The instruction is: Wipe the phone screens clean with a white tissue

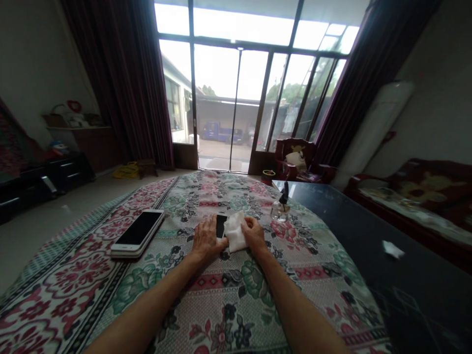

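A small dark-screened smartphone point(221, 227) lies on the flowered cloth in front of me, its right part covered by a white tissue point(235, 233). My left hand point(206, 238) grips the phone from the left, fingers along its side and thumb at the near end. Pinched in my right hand point(254, 235) is the tissue, which rests against the phone. Further left sits a stack of white smartphones point(138, 231), the top one with its black screen up. A clear spray bottle point(280, 211) with a black trigger head stands beyond my right hand.
The patterned tablecloth point(221, 309) covers the rounded table under my arms. A dark glossy table point(342, 221) adjoins it on the right, with a crumpled white tissue point(393, 249) on it. Past the table stand a wooden chair point(295, 155) and glass doors point(232, 113).
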Action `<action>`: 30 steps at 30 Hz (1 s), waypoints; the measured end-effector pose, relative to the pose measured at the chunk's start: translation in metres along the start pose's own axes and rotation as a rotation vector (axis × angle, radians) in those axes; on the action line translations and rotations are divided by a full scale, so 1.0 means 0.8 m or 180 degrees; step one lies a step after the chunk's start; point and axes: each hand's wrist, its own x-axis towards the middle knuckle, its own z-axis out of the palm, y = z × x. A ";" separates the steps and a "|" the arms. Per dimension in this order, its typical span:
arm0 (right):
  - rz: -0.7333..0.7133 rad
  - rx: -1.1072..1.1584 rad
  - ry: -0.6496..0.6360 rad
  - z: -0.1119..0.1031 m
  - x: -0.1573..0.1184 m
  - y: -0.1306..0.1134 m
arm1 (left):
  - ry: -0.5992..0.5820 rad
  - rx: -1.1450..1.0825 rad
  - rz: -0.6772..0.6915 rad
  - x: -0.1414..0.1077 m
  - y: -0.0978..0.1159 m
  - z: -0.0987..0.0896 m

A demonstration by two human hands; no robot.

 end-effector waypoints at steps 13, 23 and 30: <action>0.0184 0.0422 -0.1183 -0.031 -0.011 -0.031 | -0.0898 0.0021 0.0352 0.003 -0.068 -0.068; -0.1615 -0.1915 -0.0531 -0.008 -0.027 -0.038 | -0.0929 0.0018 0.0209 0.004 -0.072 -0.066; -0.1769 -0.2330 -0.0861 0.001 -0.040 -0.028 | -0.0892 -0.0075 0.0330 0.005 -0.074 -0.068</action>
